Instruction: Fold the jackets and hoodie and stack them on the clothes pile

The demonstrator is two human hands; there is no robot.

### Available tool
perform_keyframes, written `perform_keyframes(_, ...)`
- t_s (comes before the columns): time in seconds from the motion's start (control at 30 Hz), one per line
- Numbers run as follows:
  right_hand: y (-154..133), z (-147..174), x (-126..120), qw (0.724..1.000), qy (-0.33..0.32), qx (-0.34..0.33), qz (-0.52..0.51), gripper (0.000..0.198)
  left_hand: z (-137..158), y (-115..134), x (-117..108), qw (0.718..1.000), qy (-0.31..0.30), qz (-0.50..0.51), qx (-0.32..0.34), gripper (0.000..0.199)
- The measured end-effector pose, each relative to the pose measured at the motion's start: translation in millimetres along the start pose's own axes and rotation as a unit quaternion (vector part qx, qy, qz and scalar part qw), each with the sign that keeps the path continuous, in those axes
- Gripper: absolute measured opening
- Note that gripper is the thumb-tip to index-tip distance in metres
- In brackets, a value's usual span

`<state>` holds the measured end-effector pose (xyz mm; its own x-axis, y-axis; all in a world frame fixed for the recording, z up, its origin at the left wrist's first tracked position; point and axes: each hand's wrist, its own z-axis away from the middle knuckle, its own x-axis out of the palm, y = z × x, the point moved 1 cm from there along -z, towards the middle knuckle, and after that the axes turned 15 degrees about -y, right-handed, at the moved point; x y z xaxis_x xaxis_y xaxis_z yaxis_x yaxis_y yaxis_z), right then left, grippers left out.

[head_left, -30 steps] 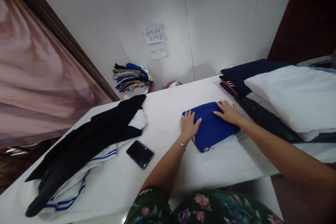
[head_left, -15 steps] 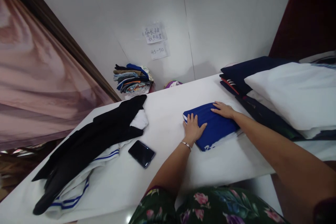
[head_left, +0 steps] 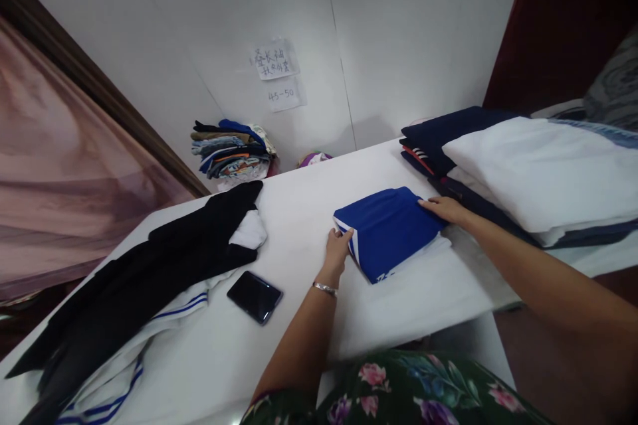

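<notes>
Currently, a folded royal-blue fabric garment (head_left: 389, 229) with white along its left edge lies flat on a long white table (head_left: 304, 325), between the person's two bare hands. The left hand (head_left: 337, 250), with a silvery bracelet (head_left: 325, 288) at the wrist, has its grip closed on the garment's left edge, the thumb near the white strip. The right hand (head_left: 447, 210) touches the garment's right edge near the far corner with its fingertips; whether that grip is closed on the cloth, I cannot tell. White lettering shows on the blue fabric's near corner.

Left of the left hand lies a black rectangular smartphone (head_left: 254, 297), screen up. Beyond it, a long black cloth garment (head_left: 174, 265) is spread over a white garment with blue stripes (head_left: 172, 320). Near the right hand, a large folded white garment (head_left: 543, 166) rests on dark folded clothes (head_left: 456, 136). Two handwritten white paper notes (head_left: 276, 61) hang on the pale wall (head_left: 409, 33).
</notes>
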<state>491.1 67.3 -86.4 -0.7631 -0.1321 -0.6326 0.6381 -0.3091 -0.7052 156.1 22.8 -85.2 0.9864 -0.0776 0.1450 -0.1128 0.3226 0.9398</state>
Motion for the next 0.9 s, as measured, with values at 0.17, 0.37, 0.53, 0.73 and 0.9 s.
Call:
perform_keyframes(0.17,-14,8,15,0.996,-0.035,-0.004,-0.079,0.045,-18,9,6,0.999,-0.025,-0.014,0.024,0.058)
perform_keyframes(0.37,-17,49,55,0.975,-0.104,-0.063,-0.186,0.038,-34,30,-26,0.988,-0.003,-0.137,0.069,0.083)
perform_keyframes(0.53,-12,64,60,0.996,-0.051,-0.072,-0.022,0.058,-21,25,-58,0.967,0.026,-0.25,0.046,0.069)
perform_keyframes(0.73,-33,47,39,0.97,0.075,-0.182,0.142,0.065,44,10,-55,0.811,0.047,-0.507,0.289,0.029)
perform_keyframes(0.9,-77,8,51,0.929,0.043,-0.278,0.239,0.055,82,-11,-41,0.717,-0.069,-0.617,0.316,0.037)
